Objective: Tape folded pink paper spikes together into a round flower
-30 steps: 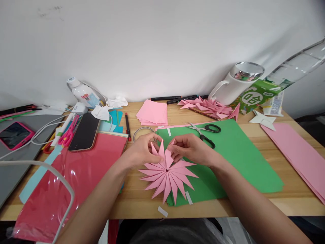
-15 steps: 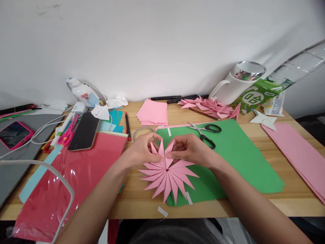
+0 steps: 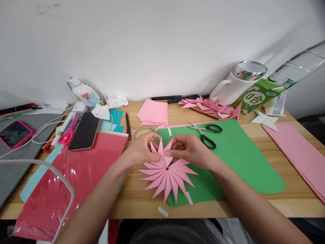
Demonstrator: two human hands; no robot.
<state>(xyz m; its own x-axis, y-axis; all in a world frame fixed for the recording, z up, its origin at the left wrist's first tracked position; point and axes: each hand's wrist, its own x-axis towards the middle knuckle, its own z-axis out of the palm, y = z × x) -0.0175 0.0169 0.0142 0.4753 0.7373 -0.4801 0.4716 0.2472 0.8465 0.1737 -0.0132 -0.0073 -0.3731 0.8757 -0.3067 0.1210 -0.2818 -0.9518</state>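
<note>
A pink folded-paper star (image 3: 166, 179) with many long points is held up in front of me, its small hole near the middle. My left hand (image 3: 144, 149) pinches its upper left points between thumb and fingers. Close beside it, my right hand (image 3: 186, 150) pinches an upper right point, and the two thumbs nearly meet. A narrow gap shows in the ring below my right thumb. Behind the star lies a stack of green paper (image 3: 228, 159), with black-handled scissors (image 3: 207, 130) resting on it.
At the back are pink squares (image 3: 153, 112), a pile of folded pink pieces (image 3: 210, 106) and a white mug (image 3: 235, 83). A phone (image 3: 85, 131) rests on red paper (image 3: 96, 162) at left. Pink sheets (image 3: 294, 149) lie at right; a white strip (image 3: 163, 211) lies near the front edge.
My right hand has shifted very slightly left toward my left hand, with the paper point in its grip. Both hands keep their pinch on the star.
</note>
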